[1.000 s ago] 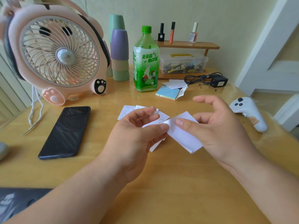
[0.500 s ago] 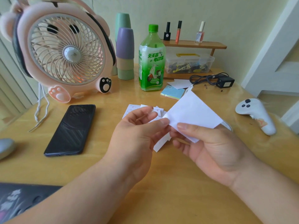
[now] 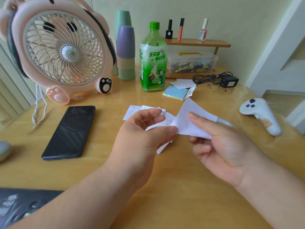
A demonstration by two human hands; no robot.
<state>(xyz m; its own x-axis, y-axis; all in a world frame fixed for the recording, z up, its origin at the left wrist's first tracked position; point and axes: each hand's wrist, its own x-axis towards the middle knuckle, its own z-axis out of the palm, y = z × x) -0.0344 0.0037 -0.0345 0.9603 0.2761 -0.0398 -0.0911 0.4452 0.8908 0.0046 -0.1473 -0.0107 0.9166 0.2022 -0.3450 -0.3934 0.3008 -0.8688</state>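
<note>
The left hand [image 3: 142, 134] pinches a corner of one white paper sheet [image 3: 183, 124]. The right hand [image 3: 222, 146] pinches its other side, thumb on top. The sheet is raised above the worktop [image 3: 165, 179], over several overlapping paper slips [image 3: 132, 111]. Beyond stand one phone [image 3: 69, 131], one bottle [image 3: 153, 60] and one fan [image 3: 64, 52].

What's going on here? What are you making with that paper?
A person is working a white paper with both hands, just above a wooden table. The left hand pinches one corner, and the right hand holds the other side, thumb on top. What it will become doesn't show yet. Small printed slips lie underneath, with a phone and a fan nearby.
</note>
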